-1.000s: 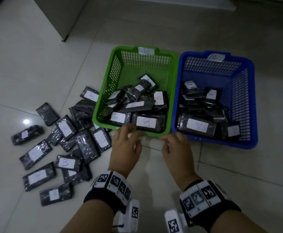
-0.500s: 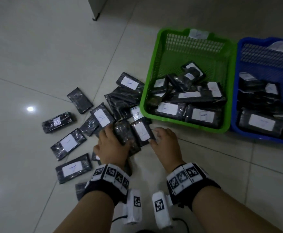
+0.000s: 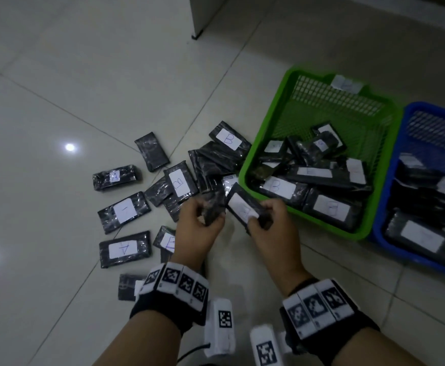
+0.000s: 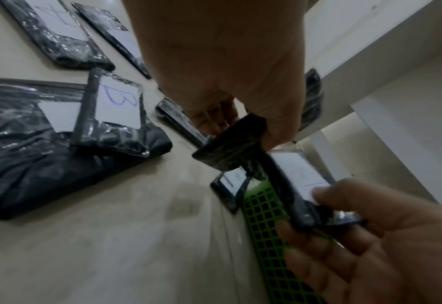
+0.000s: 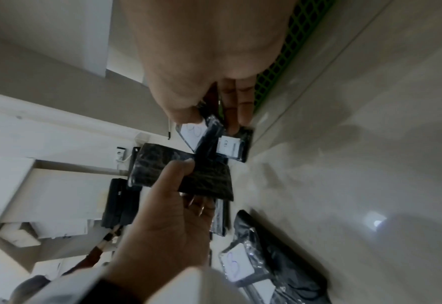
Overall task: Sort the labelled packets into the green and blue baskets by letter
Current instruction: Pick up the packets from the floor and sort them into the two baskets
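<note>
My left hand [image 3: 208, 221] grips a black wrapped packet [image 3: 212, 205] whose label is not showing; the same packet [image 4: 230, 148] appears in the left wrist view. My right hand [image 3: 258, 221] pinches another black packet [image 3: 243, 209] by its near end, white label up, the letter blurred. Both packets are held just above the floor, close to the front left corner of the green basket [image 3: 268, 115]. The green basket holds several packets, some marked B. To its right, the blue basket [image 3: 382, 235] also holds several packets and is partly cut off.
Several loose packets lie on the tiled floor left of the baskets, among them one marked B [image 3: 228, 138] and one marked A [image 3: 114, 176]. A white cabinet corner [image 3: 197, 19] stands at the back. Bare tiles stretch to the far left and near right.
Both hands went from the baskets' front edge down to the pile on the left. Each has lifted a packet. The view has swung left, pushing the baskets to the right.
</note>
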The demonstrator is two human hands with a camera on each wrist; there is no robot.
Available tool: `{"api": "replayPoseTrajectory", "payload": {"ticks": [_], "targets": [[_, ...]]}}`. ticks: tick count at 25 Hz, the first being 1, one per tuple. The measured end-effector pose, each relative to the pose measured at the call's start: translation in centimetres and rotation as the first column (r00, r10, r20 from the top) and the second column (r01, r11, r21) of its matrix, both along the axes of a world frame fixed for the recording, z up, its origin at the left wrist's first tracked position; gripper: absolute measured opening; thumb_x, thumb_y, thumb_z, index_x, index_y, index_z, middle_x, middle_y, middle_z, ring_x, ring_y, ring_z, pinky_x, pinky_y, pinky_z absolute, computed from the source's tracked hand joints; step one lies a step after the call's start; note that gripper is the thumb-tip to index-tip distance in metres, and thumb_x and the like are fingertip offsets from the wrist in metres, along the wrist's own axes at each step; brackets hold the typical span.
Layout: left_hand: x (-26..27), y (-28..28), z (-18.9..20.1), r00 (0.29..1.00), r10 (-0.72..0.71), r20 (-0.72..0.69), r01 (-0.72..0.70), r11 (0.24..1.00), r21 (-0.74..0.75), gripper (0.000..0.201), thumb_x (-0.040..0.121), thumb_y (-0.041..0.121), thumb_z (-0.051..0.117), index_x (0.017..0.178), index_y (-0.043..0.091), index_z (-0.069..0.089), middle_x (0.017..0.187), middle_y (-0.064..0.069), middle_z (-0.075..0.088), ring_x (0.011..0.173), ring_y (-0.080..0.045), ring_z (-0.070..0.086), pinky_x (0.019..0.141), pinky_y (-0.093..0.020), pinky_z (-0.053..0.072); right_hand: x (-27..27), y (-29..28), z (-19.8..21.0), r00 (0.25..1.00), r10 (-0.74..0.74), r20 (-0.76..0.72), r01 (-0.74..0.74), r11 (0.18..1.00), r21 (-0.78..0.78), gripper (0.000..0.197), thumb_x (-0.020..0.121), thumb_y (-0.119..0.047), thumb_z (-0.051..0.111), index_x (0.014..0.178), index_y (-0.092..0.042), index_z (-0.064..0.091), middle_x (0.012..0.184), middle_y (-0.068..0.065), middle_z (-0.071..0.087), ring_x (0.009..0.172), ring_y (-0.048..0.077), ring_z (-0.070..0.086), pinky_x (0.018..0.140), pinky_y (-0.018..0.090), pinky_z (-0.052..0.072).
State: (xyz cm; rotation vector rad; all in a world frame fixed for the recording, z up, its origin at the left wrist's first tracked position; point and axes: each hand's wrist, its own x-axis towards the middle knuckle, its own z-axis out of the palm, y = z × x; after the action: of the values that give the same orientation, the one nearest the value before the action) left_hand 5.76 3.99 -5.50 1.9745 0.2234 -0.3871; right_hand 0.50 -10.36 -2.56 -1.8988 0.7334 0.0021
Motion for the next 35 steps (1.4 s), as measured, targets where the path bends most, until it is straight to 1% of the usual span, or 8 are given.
{"api": "replayPoseTrajectory", "payload": {"ticks": [3,7,11,16,22,26,29,35], "targets": [[0.4,-1.9,1.4,0.999,0.029,-0.024,-0.031,0.995,-0.095,0.022,0.071,0.028,0.064,0.088,0.024,0.050,0.091,-0.007,0.066,0.082,-0.029,0.062,0.076,-0.048,0.053,0.9,-3.3,2.0,0.981,-0.165,0.103,0.152,0.980,0.127,0.021,0.087,-0.015,0.059,0.100,-0.031,0.052,0.097,0.000,0.067,0.084,0.020,0.067,0.068,0.034,0.057],[1.9,-5.0,3.3,0.991,-0.062,0.117,0.067,0.997,-0.036,0.035,0.064,0.026,0.065,0.083,0.023,0.035,0.078,-0.005,0.045,0.068,-0.023,0.044,0.063,-0.043,0.044,2.9,-8.8,1.8,0.954,-0.295,0.063,0.285,0.950,0.125,0.038,0.091,-0.016,0.057,0.126,-0.025,0.047,0.100,0.000,0.067,0.075,0.015,0.068,0.068,0.037,0.058],[2.6,-7.4,4.2,0.953,-0.221,0.206,0.224,0.975,0.009,0.049,0.060,0.026,0.072,0.092,0.037,0.035,0.099,-0.004,0.049,0.091,-0.026,0.053,0.077,-0.049,0.051,2.7,-10.8,2.1,0.943,-0.330,0.046,0.313,0.925,0.216,0.055,0.093,-0.010,0.056,0.141,-0.024,0.034,0.096,0.003,0.067,0.072,0.011,0.069,0.066,0.025,0.056],[2.3,-10.9,5.2,0.905,-0.361,0.227,0.361,0.932,0.041,0.071,0.062,0.021,0.085,0.114,0.033,0.038,0.118,0.007,0.055,0.114,-0.010,0.052,0.095,-0.026,0.046,1.0,-12.3,2.7,0.912,-0.401,0.090,0.362,0.887,0.286,0.033,0.093,-0.004,0.051,0.122,-0.018,0.051,0.091,0.009,0.066,0.077,0.021,0.070,0.072,0.032,0.057],[2.0,-14.5,5.2,0.799,-0.472,0.372,0.419,0.881,0.220,0.069,0.058,0.020,0.084,0.121,0.018,0.055,0.114,0.000,0.048,0.109,-0.017,0.049,0.096,-0.037,0.046,0.1,-14.3,2.8,0.903,-0.429,0.001,0.399,0.841,0.365,0.025,0.098,-0.014,0.043,0.088,-0.022,0.064,0.077,0.004,0.065,0.069,0.024,0.065,0.069,0.037,0.056],[2.9,-16.3,4.3,0.849,-0.421,0.319,0.260,0.859,0.441,0.068,0.063,0.037,0.083,0.123,0.024,0.056,0.117,-0.003,0.052,0.108,-0.024,0.049,0.091,-0.035,0.042,-0.5,-15.2,2.0,0.949,-0.315,-0.014,0.303,0.900,0.314,0.026,0.098,-0.015,0.044,0.115,-0.018,0.063,0.101,0.001,0.066,0.087,0.020,0.067,0.080,0.033,0.057],[3.9,-16.9,3.3,0.900,-0.390,0.196,0.286,0.867,0.408,0.065,0.071,0.040,0.078,0.128,0.020,0.055,0.128,-0.004,0.048,0.118,-0.024,0.046,0.100,-0.037,0.042,-0.7,-15.3,1.6,0.982,-0.188,0.012,0.181,0.960,0.212,0.033,0.096,-0.014,0.047,0.126,-0.019,0.060,0.118,-0.005,0.062,0.110,0.016,0.061,0.098,0.039,0.050],[3.9,-11.6,3.1,0.907,-0.256,0.335,0.136,0.930,0.342,0.020,0.085,0.022,0.065,0.104,0.018,0.070,0.115,-0.002,0.047,0.111,-0.019,0.046,0.102,-0.035,0.041,-1.2,-11.2,2.2,0.981,-0.165,0.101,0.159,0.985,0.066,0.035,0.090,-0.005,0.049,0.099,-0.035,0.064,0.110,-0.003,0.063,0.097,0.012,0.063,0.087,0.039,0.055]]}}
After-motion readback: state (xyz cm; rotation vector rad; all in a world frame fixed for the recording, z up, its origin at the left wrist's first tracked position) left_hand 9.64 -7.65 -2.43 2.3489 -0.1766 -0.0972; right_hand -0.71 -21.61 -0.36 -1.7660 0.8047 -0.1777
